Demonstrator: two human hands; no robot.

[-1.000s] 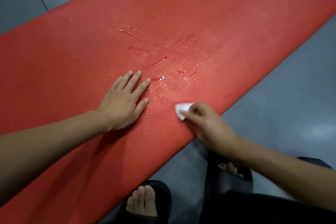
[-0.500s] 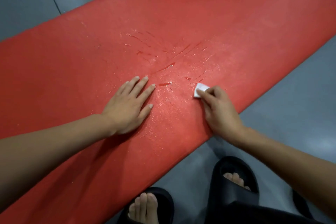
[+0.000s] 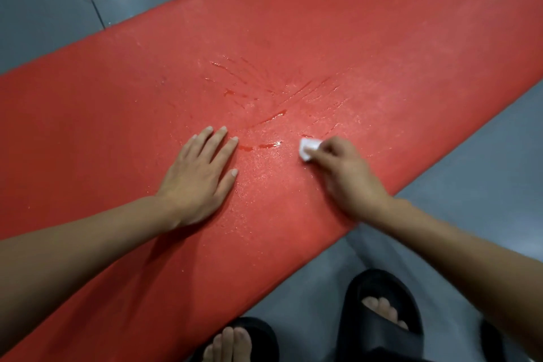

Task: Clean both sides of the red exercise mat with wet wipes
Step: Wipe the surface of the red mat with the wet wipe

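Since a second ago, the right hand (image 3: pixel 349 179) has carried the wet wipe (image 3: pixel 308 149) away from the near edge of the red exercise mat (image 3: pixel 323 23) toward its middle, beside the wet streaks (image 3: pixel 273 117). Its fingers pinch the small white wipe and press it onto the mat. Flat on the mat as before, the left hand (image 3: pixel 197 176) lies with fingers straight and slightly spread. Across the grey floor (image 3: pixel 484 170) the mat runs diagonally. Near the lower edge stand two feet in black slippers (image 3: pixel 379 317).
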